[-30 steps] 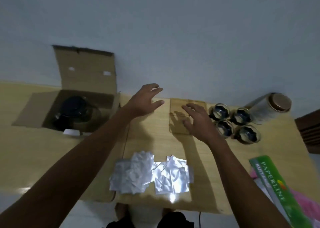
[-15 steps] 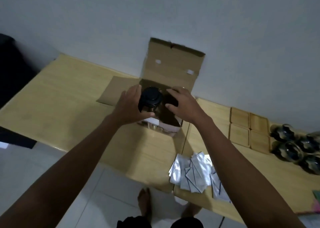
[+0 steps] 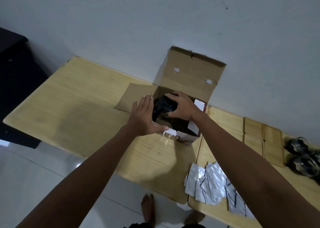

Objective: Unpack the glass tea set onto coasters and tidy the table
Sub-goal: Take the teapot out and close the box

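Note:
An open cardboard box (image 3: 190,75) stands on the wooden table (image 3: 78,106) near the wall. Inside it sits a dark teapot (image 3: 162,106) with a black lid. My right hand (image 3: 181,108) is closed over the teapot's lid from the right. My left hand (image 3: 145,116) is flat and spread against the box's left front edge, thumb along the white inner flap. To the right lie several wooden coasters (image 3: 254,129) in a block, and beyond them glass cups (image 3: 297,146) lying at the frame's edge.
Several silver foil packets (image 3: 211,182) are scattered on the table's near right part. A dark cabinet (image 3: 15,82) stands left of the table. White tiled floor and my bare feet (image 3: 147,208) are below the near edge.
The view swung left from the coasters to the box. Both hands went to the teapot in the box; now the right hand covers the lid and the left hand has flattened against the box edge.

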